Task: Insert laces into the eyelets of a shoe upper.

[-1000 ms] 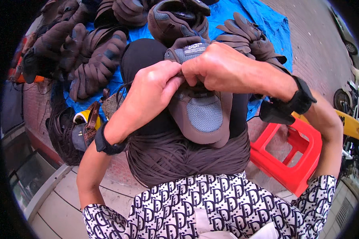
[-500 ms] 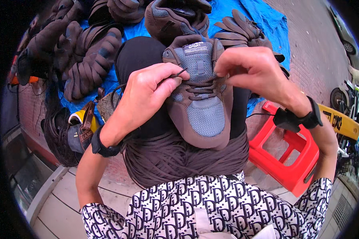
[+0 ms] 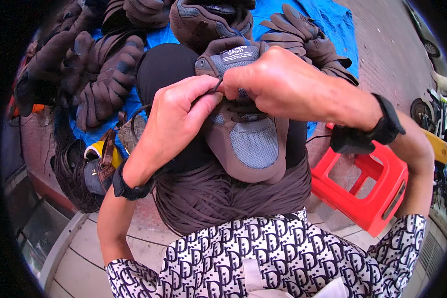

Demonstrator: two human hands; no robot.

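A brown sneaker [image 3: 246, 124] with a grey mesh toe rests on the person's lap, atop a thick bundle of brown laces [image 3: 223, 198] draped over the knees. The left hand [image 3: 176, 116] is pinched shut on a thin dark lace [image 3: 214, 88] near the upper eyelets, and the right hand [image 3: 278, 82] is curled closed over the tongue area, its fingertips meeting the left's at that same lace. The shoe looks light, with soft, yielding uppers and a firmer sole rim, so the steadier hold would seem to be around the midfoot or collar, while the lace itself is limp and needs a fingertip pinch. Its long axis runs away from the body: toe toward the person, tongue and heel toward the blue tarp [image 3: 333, 25], where more brown shoes [image 3: 109, 74] lie. A red plastic stool [image 3: 372, 188] stands at the right.
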